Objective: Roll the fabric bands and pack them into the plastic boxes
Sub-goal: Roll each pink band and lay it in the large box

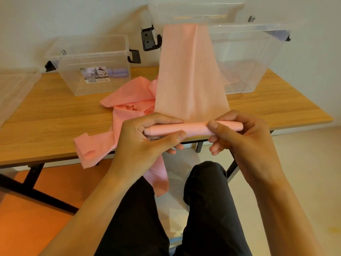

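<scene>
A pink fabric band (pixel 190 74) stretches from the rim of the large clear plastic box (pixel 258 58) down to my hands, where its near end is wound into a tight roll (pixel 193 128). My left hand (pixel 147 139) pinches the roll's left end between thumb and fingers. My right hand (pixel 245 137) grips its right end the same way. Both hands hover just above the table's front edge. A smaller clear box (pixel 92 71) at the back left holds rolled purple bands (pixel 118 72).
More loose pink bands (pixel 127 108) lie crumpled on the wooden table (pixel 46 117), one hanging over the front edge towards my dark trousers. Another clear box (pixel 184 12) stands behind by the wall. A clear lid (pixel 16 89) lies at far left.
</scene>
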`<state>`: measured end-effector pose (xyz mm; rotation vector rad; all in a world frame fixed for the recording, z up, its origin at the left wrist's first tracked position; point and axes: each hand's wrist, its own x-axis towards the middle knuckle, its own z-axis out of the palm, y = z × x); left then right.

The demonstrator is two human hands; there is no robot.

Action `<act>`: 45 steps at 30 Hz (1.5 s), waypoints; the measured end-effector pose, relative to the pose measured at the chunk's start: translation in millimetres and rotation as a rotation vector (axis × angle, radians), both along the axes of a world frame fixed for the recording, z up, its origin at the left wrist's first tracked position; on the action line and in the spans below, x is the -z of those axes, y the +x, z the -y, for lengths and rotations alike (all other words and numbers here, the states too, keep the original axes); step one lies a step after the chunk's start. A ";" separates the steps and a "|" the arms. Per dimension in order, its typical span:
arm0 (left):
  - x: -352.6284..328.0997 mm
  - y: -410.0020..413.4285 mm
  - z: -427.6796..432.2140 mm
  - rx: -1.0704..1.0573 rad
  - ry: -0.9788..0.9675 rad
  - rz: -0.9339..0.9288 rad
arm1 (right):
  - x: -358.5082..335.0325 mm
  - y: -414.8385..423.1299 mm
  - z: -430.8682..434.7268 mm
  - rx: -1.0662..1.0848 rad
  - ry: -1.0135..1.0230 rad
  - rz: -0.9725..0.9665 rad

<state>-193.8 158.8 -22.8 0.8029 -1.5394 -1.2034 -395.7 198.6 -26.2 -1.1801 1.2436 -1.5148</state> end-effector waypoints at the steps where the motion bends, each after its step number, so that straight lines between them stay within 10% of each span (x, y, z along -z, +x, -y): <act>1: 1.1 0.1 -0.1 -0.016 -0.008 0.001 | -0.9 0.0 -0.3 -0.014 -0.004 0.003; 45: -9.0 2.4 5.7 -0.029 -0.049 0.071 | -11.8 -3.6 1.4 -0.083 0.035 -0.007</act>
